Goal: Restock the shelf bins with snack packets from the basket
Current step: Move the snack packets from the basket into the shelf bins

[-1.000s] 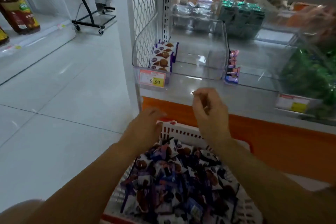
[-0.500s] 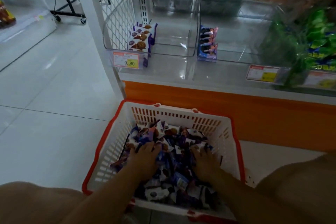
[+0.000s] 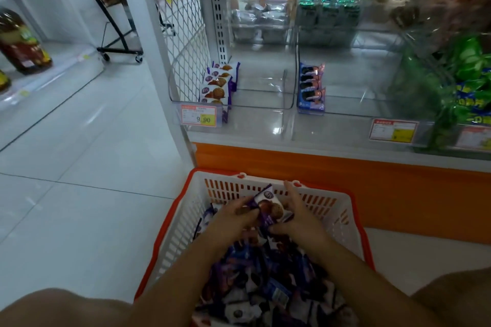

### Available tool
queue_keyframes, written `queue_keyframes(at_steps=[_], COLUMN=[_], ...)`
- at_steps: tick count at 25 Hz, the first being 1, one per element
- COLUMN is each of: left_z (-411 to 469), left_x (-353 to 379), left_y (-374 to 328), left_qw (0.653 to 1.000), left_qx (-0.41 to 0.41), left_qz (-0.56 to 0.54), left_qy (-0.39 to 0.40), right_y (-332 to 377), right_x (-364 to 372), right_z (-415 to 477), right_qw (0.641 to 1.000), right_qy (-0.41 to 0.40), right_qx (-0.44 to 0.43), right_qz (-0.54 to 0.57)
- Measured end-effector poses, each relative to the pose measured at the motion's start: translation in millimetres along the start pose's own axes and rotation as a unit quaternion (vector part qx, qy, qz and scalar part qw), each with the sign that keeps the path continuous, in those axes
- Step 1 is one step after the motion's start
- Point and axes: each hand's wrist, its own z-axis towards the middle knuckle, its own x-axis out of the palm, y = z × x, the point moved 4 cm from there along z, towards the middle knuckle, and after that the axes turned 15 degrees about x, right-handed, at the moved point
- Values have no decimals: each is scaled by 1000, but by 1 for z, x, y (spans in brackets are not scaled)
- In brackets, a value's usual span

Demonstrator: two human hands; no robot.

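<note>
A white basket with an orange rim (image 3: 342, 210) stands on the floor below the shelf, heaped with purple-and-white snack packets (image 3: 265, 287). My left hand (image 3: 233, 216) and my right hand (image 3: 297, 216) are over the basket's far end, both gripping a small bunch of purple cookie packets (image 3: 268, 207) lifted just above the heap. On the shelf, the left clear bin (image 3: 265, 103) holds a short row of the same cookie packets (image 3: 219, 85) at its left side. The bin to its right (image 3: 372, 114) holds a few blue sandwich-cookie packets (image 3: 310, 87).
Price tags (image 3: 199, 115) hang on the bin fronts. Green packets (image 3: 462, 87) fill the bin at the far right. A wire mesh panel (image 3: 186, 42) closes the shelf's left end. A wheeled black rack (image 3: 117, 34) and bottles (image 3: 21, 42) stand across the tiled aisle.
My hands dropped from shelf height into the basket, dug into the packets, and have now come up together holding a bunch of purple cookie packets.
</note>
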Motion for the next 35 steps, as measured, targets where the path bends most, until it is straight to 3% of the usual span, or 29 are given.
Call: queue_keyframes(at_steps=[4,8,11,14,16,18,19,22,25,28,31,35], left_z=[-6,-13,-16,-17,-18,-19,-21,-18,-2,3,4,9], left_x=[-12,-10,-18,-29,-40,-60,-73,-111,-128,-131,-132,-133], left_y=[-15,-29,-44,-71,-107,-149,-167,-185,-170,-168,-171,-171], left_qw=[995,992,994,991,984,955,923,832,816,817,817,822], left_qx=[3,17,61,106,153,232,269,313,241,233,232,224], left_qz=[-88,-122,-76,-43,0,142,231,419,505,515,520,518], left_qy=[-44,-29,-57,-75,-87,-122,-148,-186,-147,-112,-92,-78], right_y=[14,29,38,60,97,150,178,250,288,287,277,279], right_x=[-3,-1,9,12,11,7,7,2,6,26,47,53], right_z=[-8,-18,-25,-33,-46,-63,-71,-57,-2,51,73,82], right_qw=[996,999,999,997,997,978,962,923,914,913,942,959], right_qy=[25,3,4,-8,-52,-132,-166,-222,-233,-134,-58,-26], right_qx=[11,-34,-48,-27,-55,-134,-179,-286,-216,-72,19,59], right_qz=[85,23,1,74,29,-87,-118,-127,-252,-378,-330,-276])
